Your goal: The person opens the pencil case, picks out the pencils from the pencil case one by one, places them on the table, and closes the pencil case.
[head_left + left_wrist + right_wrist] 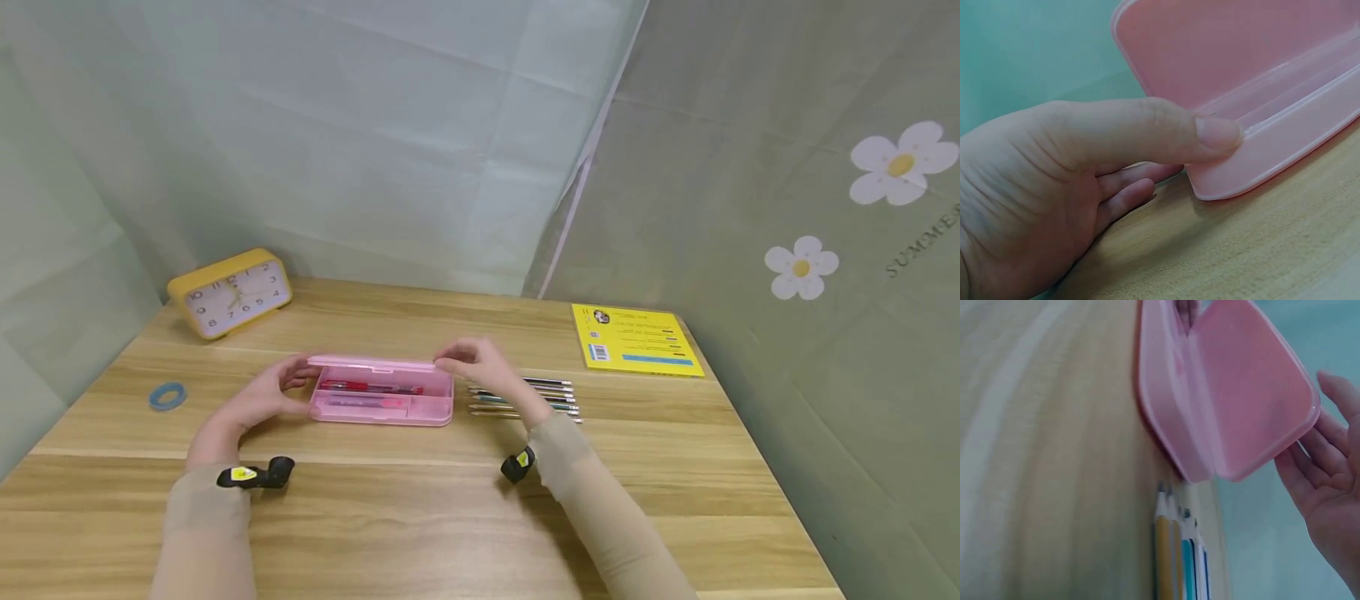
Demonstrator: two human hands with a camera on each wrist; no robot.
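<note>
A pink pencil case (431, 411) lies on the table with its lid (367, 362) raised. Inside, a red pen (367, 387) rests in the back compartment, and a pale pen with a pinkish end (363, 402) is in the front one. My left hand (262, 396) holds the case's left end; in the left wrist view its thumb (1219, 133) presses the front rim near the corner. At the lid's right corner, my right hand (483, 367) holds the edge, its fingers (1322, 450) behind the lid. Several pencils (525, 400) lie in a row right of the case.
A yellow alarm clock (232, 293) stands at the back left, with a blue ring-shaped roll (167, 396) in front of it. At the back right lies a yellow book (637, 340). Curtains (375, 150) hang behind the table (390, 525).
</note>
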